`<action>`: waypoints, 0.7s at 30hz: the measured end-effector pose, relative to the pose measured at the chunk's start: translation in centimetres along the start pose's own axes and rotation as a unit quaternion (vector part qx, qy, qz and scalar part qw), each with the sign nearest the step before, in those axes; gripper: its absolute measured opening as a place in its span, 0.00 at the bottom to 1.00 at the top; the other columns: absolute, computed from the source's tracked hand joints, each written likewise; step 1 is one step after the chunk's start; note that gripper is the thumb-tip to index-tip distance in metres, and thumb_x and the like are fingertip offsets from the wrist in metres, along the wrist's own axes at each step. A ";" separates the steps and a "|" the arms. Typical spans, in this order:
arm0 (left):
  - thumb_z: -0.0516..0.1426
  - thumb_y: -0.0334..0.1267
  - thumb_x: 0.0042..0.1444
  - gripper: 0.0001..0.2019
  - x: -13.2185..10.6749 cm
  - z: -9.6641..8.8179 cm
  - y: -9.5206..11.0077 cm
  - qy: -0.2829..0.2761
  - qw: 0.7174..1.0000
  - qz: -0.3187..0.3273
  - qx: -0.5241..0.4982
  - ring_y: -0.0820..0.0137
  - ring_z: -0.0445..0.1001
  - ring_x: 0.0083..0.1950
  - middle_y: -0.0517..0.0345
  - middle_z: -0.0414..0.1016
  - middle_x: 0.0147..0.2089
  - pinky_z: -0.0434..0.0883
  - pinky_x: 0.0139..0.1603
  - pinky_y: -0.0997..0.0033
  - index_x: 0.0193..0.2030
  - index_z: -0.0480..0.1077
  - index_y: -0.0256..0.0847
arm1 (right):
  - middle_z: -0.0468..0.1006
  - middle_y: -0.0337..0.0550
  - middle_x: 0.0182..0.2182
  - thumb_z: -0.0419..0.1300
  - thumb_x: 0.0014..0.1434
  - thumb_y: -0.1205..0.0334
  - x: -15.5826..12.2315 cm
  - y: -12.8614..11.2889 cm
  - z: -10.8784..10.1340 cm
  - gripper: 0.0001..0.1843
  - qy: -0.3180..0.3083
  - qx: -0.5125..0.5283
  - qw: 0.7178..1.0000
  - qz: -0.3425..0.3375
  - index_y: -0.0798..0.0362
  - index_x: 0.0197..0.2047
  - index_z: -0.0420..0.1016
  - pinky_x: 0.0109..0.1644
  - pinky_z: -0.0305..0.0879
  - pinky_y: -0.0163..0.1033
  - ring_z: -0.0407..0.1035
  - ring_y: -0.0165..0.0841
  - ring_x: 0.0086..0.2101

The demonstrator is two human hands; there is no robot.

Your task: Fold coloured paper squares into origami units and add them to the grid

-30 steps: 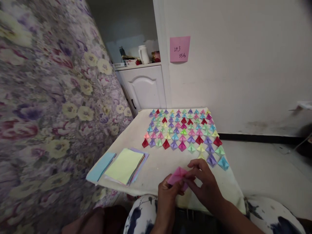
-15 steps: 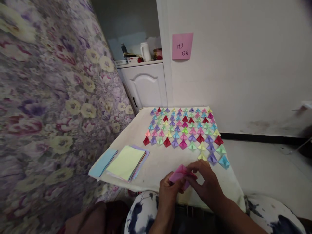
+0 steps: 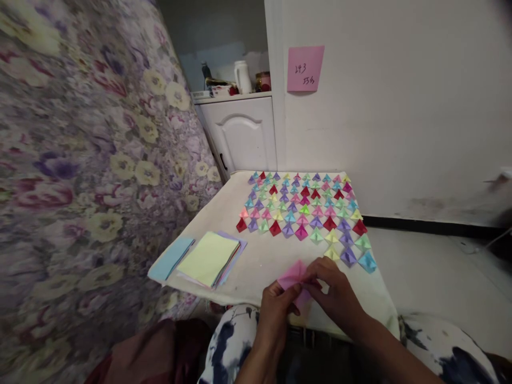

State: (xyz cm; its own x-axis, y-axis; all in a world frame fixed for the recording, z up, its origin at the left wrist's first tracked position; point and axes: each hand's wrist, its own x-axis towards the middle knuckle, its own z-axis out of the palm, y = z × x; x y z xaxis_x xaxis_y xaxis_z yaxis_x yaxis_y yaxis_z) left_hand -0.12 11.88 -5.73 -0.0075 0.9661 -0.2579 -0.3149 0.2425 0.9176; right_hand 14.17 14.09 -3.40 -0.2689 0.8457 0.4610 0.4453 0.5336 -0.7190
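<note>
A small pink folded paper (image 3: 294, 273) is held between my two hands above the near edge of the table. My left hand (image 3: 278, 306) is closed on its lower left side, the thumb pressed on top. My right hand (image 3: 334, 288) pinches its right part with thumb and fingertips, hiding some of the folds. Just beyond my hands, rows of folded paper pieces (image 3: 301, 231) in many colours cover the far and right part of the cloth-covered table (image 3: 256, 266).
On the table's left lie a stack of yellow-topped paper sheets (image 3: 210, 258) and a blue paper stack (image 3: 172, 260). A flowered curtain (image 3: 100, 160) hangs at the left. Behind stand a white cabinet (image 3: 242, 133) and a wall with a pink note (image 3: 305, 68).
The pink paper has turned so that more of its flat face shows. My right fingers have closed in towards its middle. The camera view has shifted slightly.
</note>
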 end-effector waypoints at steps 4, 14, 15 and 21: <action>0.58 0.33 0.46 0.07 -0.2 0.3 0.2 -0.002 1.000 0.006 -0.015 0.76 0.63 0.24 0.59 0.70 0.24 0.63 0.22 0.78 0.31 0.75 0.34 | 0.70 0.40 0.29 0.57 0.52 0.73 -0.4 0.8 0.5 0.08 0.004 -0.025 0.998 -0.061 0.51 0.31 0.72 0.38 0.56 0.42 0.62 0.34 0.33; 0.57 0.32 0.47 0.06 -0.3 -0.1 0.7 -0.016 0.999 -0.008 -0.046 0.79 0.62 0.23 0.58 0.71 0.24 0.65 0.23 0.80 0.30 0.75 0.32 | 0.72 0.43 0.32 0.54 0.57 0.71 -0.6 1.1 0.4 0.09 -0.004 -0.071 0.990 -0.124 0.51 0.35 0.74 0.39 0.57 0.43 0.62 0.34 0.34; 0.57 0.32 0.47 0.07 -0.3 -0.2 0.7 -0.018 0.998 -0.014 -0.053 0.79 0.63 0.22 0.58 0.71 0.24 0.65 0.23 0.80 0.30 0.75 0.32 | 0.72 0.43 0.33 0.53 0.57 0.71 -0.6 1.1 0.4 0.09 -0.006 -0.076 0.989 -0.127 0.51 0.36 0.74 0.39 0.57 0.43 0.62 0.35 0.35; 0.58 0.36 0.48 0.09 0.2 -0.8 0.6 -0.045 0.994 -0.047 -0.090 0.77 0.67 0.23 0.54 0.74 0.25 0.68 0.24 0.79 0.32 0.74 0.31 | 0.73 0.45 0.36 0.52 0.59 0.71 -0.6 1.2 0.3 0.11 -0.031 -0.101 0.983 -0.151 0.51 0.40 0.74 0.41 0.57 0.44 0.62 0.35 0.36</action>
State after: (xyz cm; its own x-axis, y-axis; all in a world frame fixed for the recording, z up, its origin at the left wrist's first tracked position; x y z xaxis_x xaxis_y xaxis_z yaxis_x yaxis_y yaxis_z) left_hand -1.07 12.19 -5.50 0.1116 0.9460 -0.3045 -0.4748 0.3199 0.8199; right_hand 14.57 14.20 -4.71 -0.4633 0.6522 0.6000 0.4963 0.7519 -0.4340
